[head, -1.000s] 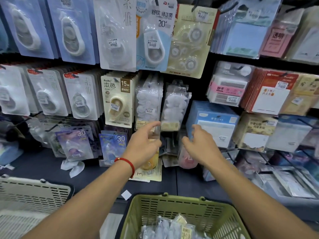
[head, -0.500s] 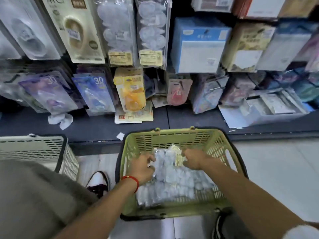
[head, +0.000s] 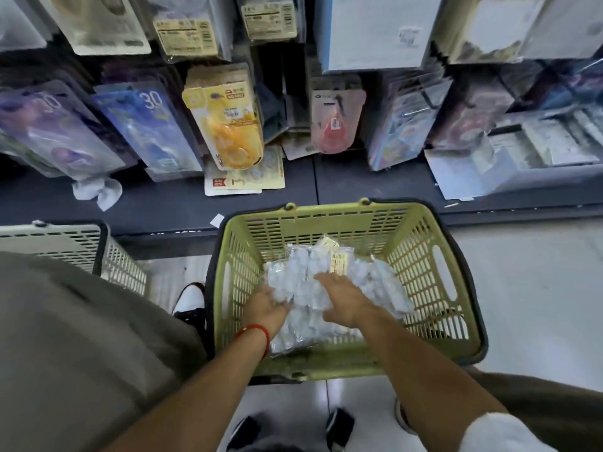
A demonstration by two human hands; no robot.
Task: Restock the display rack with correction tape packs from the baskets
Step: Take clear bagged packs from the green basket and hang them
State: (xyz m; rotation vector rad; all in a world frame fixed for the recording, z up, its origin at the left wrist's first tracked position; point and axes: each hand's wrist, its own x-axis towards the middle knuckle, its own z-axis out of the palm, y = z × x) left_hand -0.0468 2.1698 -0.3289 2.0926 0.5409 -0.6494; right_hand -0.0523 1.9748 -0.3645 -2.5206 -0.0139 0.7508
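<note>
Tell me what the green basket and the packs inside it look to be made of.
Green basket: moulded plastic, matte, judging by the uniform slotted walls and cut-out handle; its dark rim looks plastic too. Packs: clear, glossy plastic film over pale contents, given the crinkled highlights; yellowish labels look like paper. Both hands lie on them.

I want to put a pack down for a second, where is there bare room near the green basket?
The dark shelf ledge is bare between the crumpled white wrapper and the green basket. The pale floor right of the basket is open too. Inside the basket it is crowded: both hands lie on the correction tape packs.
</note>
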